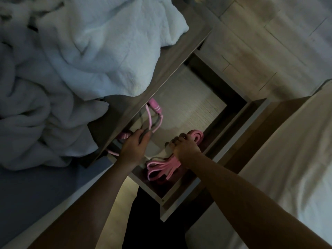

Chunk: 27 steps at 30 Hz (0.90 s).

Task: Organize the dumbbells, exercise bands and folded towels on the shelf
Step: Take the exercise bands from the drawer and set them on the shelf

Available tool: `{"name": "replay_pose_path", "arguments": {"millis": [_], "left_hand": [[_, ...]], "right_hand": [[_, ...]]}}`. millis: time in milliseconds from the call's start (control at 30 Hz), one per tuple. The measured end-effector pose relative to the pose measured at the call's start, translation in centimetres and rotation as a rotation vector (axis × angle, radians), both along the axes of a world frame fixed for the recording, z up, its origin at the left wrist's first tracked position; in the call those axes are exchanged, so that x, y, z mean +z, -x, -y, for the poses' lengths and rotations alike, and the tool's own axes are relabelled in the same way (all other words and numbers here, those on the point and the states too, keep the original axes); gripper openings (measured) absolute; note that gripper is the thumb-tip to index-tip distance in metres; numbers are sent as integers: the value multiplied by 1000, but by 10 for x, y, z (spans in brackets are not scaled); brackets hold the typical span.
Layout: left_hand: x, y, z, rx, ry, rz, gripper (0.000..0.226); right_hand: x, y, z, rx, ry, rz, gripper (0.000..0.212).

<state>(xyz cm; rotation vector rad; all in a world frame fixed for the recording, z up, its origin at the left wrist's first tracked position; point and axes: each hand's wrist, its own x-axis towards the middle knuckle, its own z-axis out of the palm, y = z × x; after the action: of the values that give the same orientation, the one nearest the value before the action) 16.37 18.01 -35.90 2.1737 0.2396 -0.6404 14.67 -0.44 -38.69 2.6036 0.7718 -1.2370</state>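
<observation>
Left hand [134, 148] is curling tight around the pink-and-gray rope [148, 115]; to its right, right hand [185, 147] is gripping the pink band bundle [161, 166] in the shelf [181, 191].

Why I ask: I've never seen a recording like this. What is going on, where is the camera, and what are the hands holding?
No machine here: a person works with bare hands. The one picture comes from a camera worn on their head, looking down. Below is a wooden shelf with rumpled pale towels piled on its top. Inside the open compartment, the left hand grips a pink and grey cord with a pink handle, fingers curled round it. The right hand holds a bundle of flat pink bands.
</observation>
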Motion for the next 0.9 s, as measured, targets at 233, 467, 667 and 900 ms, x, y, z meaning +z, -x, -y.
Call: {"name": "replay_pose_path", "arguments": {"millis": [233,467,667,900], "left_hand": [[42,2,8,-74,24,13,20],[127,6,21,-108,-47,-17,25],[188,20,23,-64,-39,-46,28],[232,54,24,-61,-10,24,36]], "right_hand": [[40,2,10,-7,-94,65,47],[115,43,53,-327,-506,363,27],[141,107,78,-1231,-777,299,15],[125,131,74,-2488,-1167,-374,16]]}}
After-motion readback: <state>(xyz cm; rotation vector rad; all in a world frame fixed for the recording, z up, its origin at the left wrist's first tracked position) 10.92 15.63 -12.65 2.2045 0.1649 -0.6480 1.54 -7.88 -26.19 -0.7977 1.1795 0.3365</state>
